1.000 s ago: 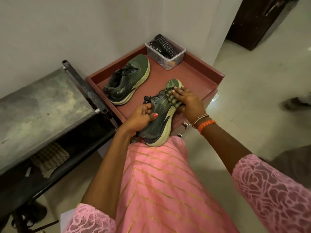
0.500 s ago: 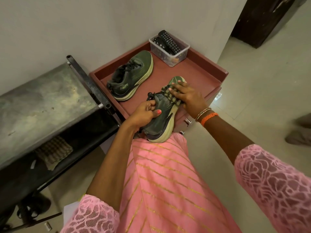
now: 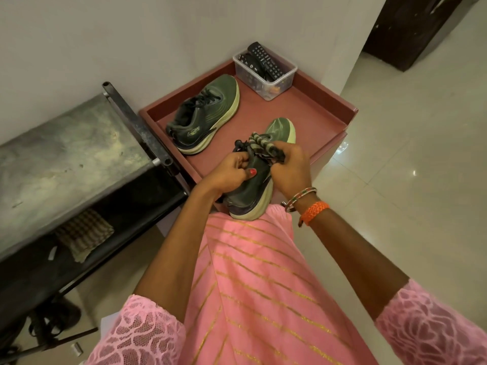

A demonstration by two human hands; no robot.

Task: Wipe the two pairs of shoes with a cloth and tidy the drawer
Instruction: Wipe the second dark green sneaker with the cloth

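Gripping the dark green running shoe with the pale yellow-green sole around its collar, the left hand has its fingers curled into the opening and its thumb pressed on the side of the upper. The right hand is closed around a bunched, striped grey-and-beige cloth and holds it against the laces and tongue of that shoe. This shoe is tilted, its heel at the front edge of the reddish-brown open drawer and its toe pointing in over the drawer floor. A matching second dark green shoe lies flat on the drawer floor, further back and to the left, apart from the held one. In the drawer's far corner stands a clear plastic tub holding black remote controls. Left of the drawer is a grey, worn metal worktop, with a folded checked cloth on the dark shelf beneath it.
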